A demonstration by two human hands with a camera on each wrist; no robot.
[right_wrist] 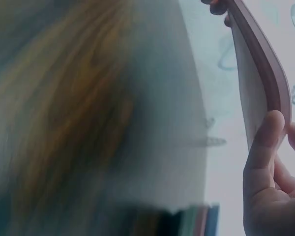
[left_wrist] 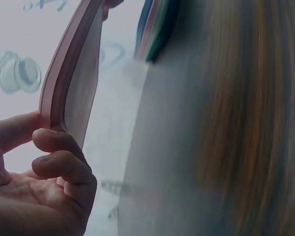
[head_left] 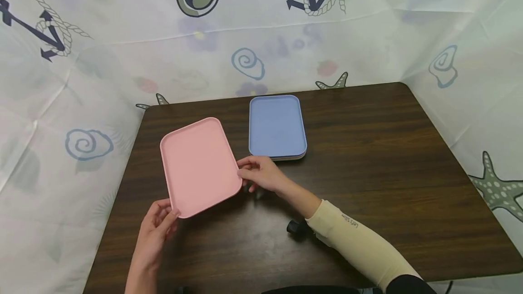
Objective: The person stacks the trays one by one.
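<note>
A rectangular pink tray (head_left: 200, 167) with rounded corners and a low rim is held above the table, tilted. My left hand (head_left: 154, 230) pinches its near left corner, thumb on the rim and fingers beneath. At its right edge, near the lower right corner, my right hand (head_left: 263, 173) pinches the rim. Both wrist views show the tray's underside, with the left hand's curled fingers (left_wrist: 64, 164) below the edge. Just beyond the right hand lies a stack of trays with a blue tray (head_left: 278, 126) on top; coloured edges (right_wrist: 199, 221) of lower trays show in the right wrist view.
The dark wood-grain table (head_left: 367, 149) spreads widely to the right. A small black object (head_left: 295, 227) sits near my right forearm. A white cloth (head_left: 282, 49) printed with anchors, shells and starfish hangs behind and at both sides.
</note>
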